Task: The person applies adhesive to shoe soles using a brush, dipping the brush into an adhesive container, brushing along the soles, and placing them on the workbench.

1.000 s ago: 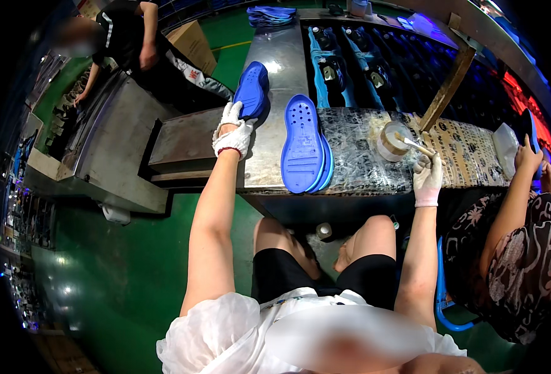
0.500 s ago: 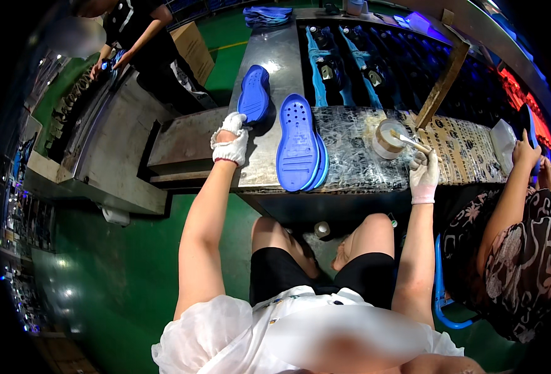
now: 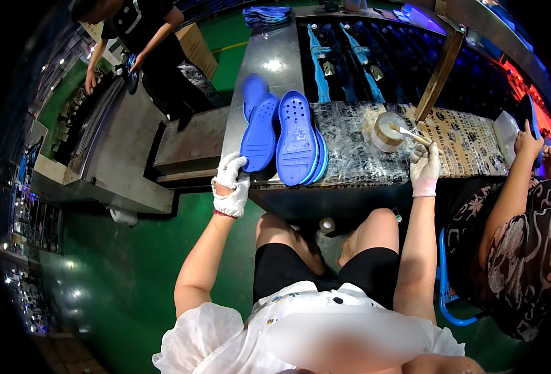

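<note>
In the head view, our left hand (image 3: pixel 230 185) pinches a blue shoe sole (image 3: pixel 260 134) by its heel at the front-left corner of the counter (image 3: pixel 276 56); our right hand (image 3: pixel 425 165) grips a brush (image 3: pixel 410 133) beside a round tub (image 3: pixel 385 143).

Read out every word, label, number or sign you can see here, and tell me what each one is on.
No text here is clear enough to quote.
Uppermost piled blue sole: fine markings mid-sole, too small to read.
Tan worktop covering: repeated dark print, too small and blurred.
Standing co-worker's dark trousers: pale markings, blurred.
</note>
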Available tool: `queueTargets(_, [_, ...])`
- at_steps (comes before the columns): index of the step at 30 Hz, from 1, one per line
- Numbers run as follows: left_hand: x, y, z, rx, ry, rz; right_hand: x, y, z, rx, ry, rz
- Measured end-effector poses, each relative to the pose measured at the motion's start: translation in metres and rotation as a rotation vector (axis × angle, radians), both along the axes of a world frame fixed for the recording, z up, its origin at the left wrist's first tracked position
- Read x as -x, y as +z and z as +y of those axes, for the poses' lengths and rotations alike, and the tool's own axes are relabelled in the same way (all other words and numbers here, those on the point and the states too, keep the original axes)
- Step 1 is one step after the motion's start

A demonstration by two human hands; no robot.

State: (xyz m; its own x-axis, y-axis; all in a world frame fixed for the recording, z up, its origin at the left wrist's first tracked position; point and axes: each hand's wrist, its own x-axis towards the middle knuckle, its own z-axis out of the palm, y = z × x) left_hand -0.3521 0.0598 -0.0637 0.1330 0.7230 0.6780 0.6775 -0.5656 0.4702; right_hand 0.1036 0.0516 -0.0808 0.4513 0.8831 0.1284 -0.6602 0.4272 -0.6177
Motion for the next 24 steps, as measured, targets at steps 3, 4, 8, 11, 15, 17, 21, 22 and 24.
queueTargets(3, [0.002,-0.003,-0.006,0.016,0.043,-0.046,0.002,0.002,0.000,0.015,-0.023,0.011])
queueTargets(4, [-0.005,0.004,-0.011,0.286,-0.004,-0.479,0.000,-0.001,0.001,0.011,-0.021,0.011])
queueTargets(8, [-0.005,0.033,-0.016,0.738,-0.168,-1.362,-0.001,-0.003,0.003,0.004,-0.011,0.001])
queueTargets(11, [-0.001,0.024,0.002,0.788,0.061,-1.112,-0.001,-0.004,0.006,0.013,-0.022,-0.018])
queueTargets(15, [-0.015,0.027,0.011,0.742,0.350,-0.545,-0.006,-0.010,0.007,-0.012,-0.019,-0.034])
queueTargets(17, [-0.008,0.022,0.019,0.727,0.320,-0.621,-0.004,-0.008,0.007,0.001,-0.013,-0.017])
queueTargets(21, [-0.018,0.062,-0.019,1.069,-0.170,-1.430,-0.006,0.003,-0.001,0.001,-0.014,0.023])
queueTargets(22, [-0.023,0.065,-0.027,0.920,-0.224,-1.462,-0.005,0.012,-0.003,0.020,-0.007,-0.075])
queueTargets(24, [-0.048,0.089,-0.048,0.741,-0.191,-1.464,-0.002,0.028,-0.011,0.009,0.001,-0.190])
